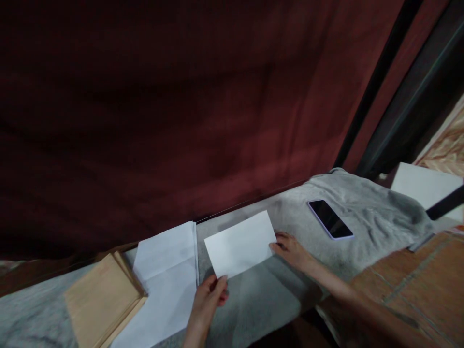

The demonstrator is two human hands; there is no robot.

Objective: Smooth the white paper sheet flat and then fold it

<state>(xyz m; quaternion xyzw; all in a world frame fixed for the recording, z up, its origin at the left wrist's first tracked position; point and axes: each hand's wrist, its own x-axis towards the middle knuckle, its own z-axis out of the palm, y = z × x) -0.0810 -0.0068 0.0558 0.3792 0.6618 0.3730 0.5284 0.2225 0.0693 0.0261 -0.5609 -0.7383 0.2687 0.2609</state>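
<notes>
We note both hands on one folded white sheet [240,244], which lies flat on the grey cloth-covered counter [261,295]. The left hand [209,297] pinches the sheet's near-left corner, fingertips on top. The right hand [290,249] rests fingers against the sheet's right edge; whether it grips or only presses, we cannot tell in this dim, soft frame.

Handling, our judgement: the sheet is thin paper, very light, limp if lifted by one corner, and easily creased or dog-eared. It likely slides little on the nap of the cloth. The corners and short edges, where the hands already sit, look the best holds; a two-point hold would keep it flat.

Surroundings, relative to the hands:
- Just left of the left hand, a larger white sheet [165,285] with a fold line, touching or nearly touching the folded sheet's left side.
- Farther left, a stack of tan boards [103,302], overlapping that larger sheet's edge.
- Beyond and right of the right hand, a dark phone [330,219], face up on bunched cloth, apart from the sheet.
- Ahead of both hands, a dark red curtain [181,106] close behind the counter's far edge.

Open room: bare cloth between and nearer than the hands. The counter's near edge runs close under the wrists.
</notes>
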